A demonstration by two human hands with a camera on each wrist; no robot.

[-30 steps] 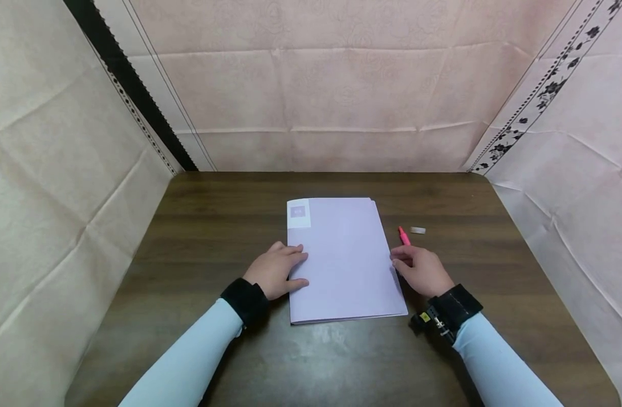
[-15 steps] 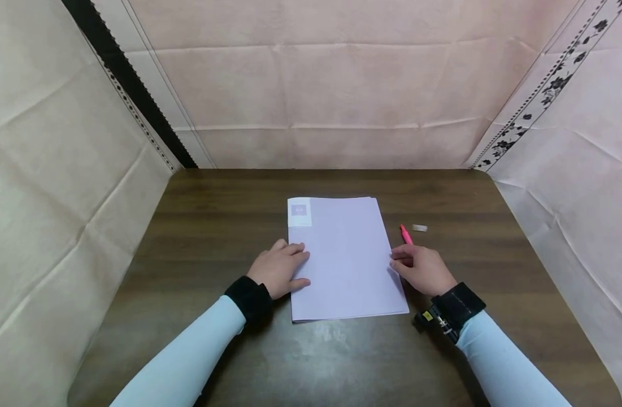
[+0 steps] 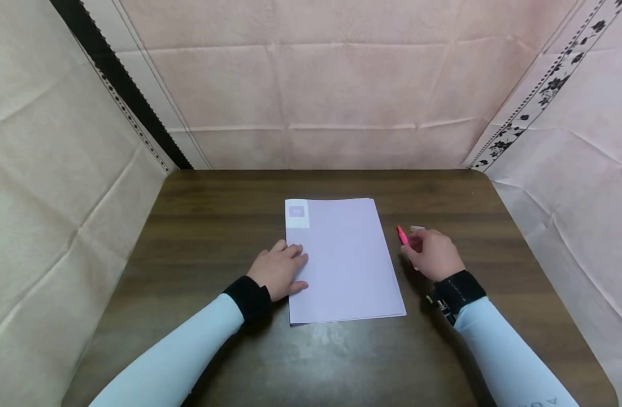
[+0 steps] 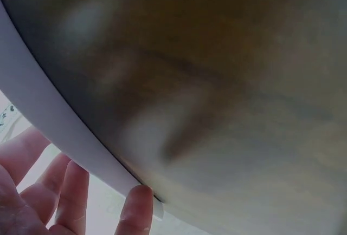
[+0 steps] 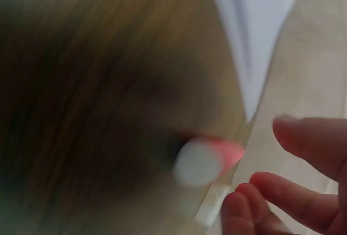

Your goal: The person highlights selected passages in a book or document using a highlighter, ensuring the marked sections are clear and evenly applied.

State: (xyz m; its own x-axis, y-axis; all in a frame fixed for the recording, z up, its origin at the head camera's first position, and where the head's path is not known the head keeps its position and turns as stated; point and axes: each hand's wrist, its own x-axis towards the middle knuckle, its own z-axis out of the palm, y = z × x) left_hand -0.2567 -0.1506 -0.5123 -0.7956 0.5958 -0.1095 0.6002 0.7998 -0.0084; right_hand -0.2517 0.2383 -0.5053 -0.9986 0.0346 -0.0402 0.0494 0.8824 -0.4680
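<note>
A pale lilac paper folder or booklet [image 3: 341, 265] with a white printed label lies on the table. My left hand [image 3: 277, 271] rests on its left edge, fingers spread over the cover; in the left wrist view the fingertips [image 4: 138, 202] meet that edge. To the right of the folder lies a pink pen-like marker [image 3: 403, 235], its white end [image 5: 198, 163] toward the right wrist camera. My right hand [image 3: 433, 254] hovers beside this marker with thumb and fingers bent and a gap between them, holding nothing.
A small whitish piece [image 3: 417, 228], like an eraser, lies behind the right hand and is partly hidden by it. The brown wooden table [image 3: 224, 209] is bordered by cloth screens [image 3: 321, 102] at the back and both sides.
My right hand has left the folder's right edge and moved right, up to the marker. The left hand stays on the folder's left edge.
</note>
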